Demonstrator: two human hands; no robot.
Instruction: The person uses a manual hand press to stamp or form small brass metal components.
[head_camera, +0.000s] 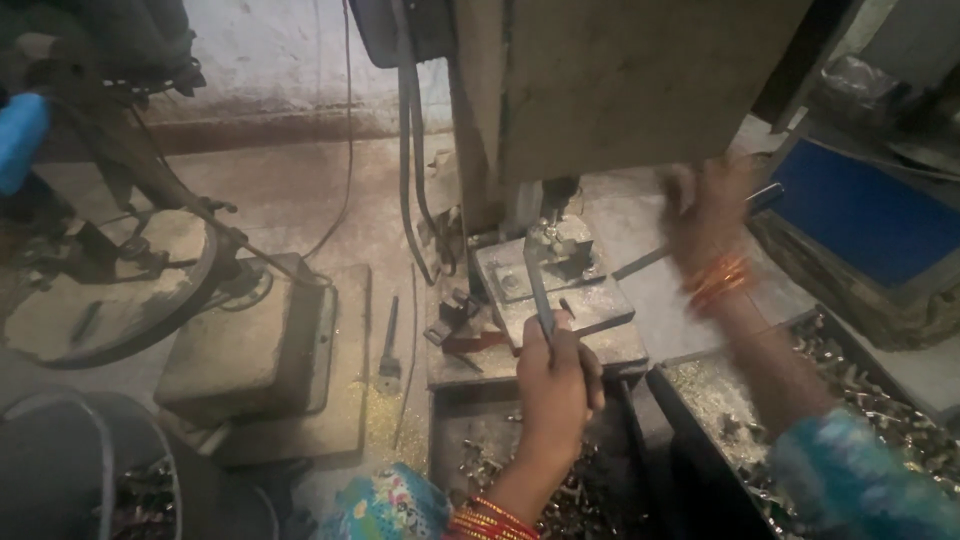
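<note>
Head view looks down on a small press: the left hand (556, 385) is closed in a fist around the near end of a thin metal rod (541, 290), whose far tip reaches onto the steel die block (560, 290) under the press column (640, 90). The right hand (708, 215) is raised to the right of the column, blurred, near a dark lever handle (765, 198); I cannot tell whether it grips the handle or hangs just beside it.

By its look the rod is stiff, light and narrow, probably slick with metal dust, so a full wrap low on the shaft, as shown, seems the steadiest hold and keeps the fingers (590, 365) back from the die. On the near right, a tray (700, 420) holds small shiny metal pieces (860, 390), judged light, hard and sharp-edged, best pinched singly. To the left a belt wheel (110, 290) stands on the floor, well apart from the hands.
</note>
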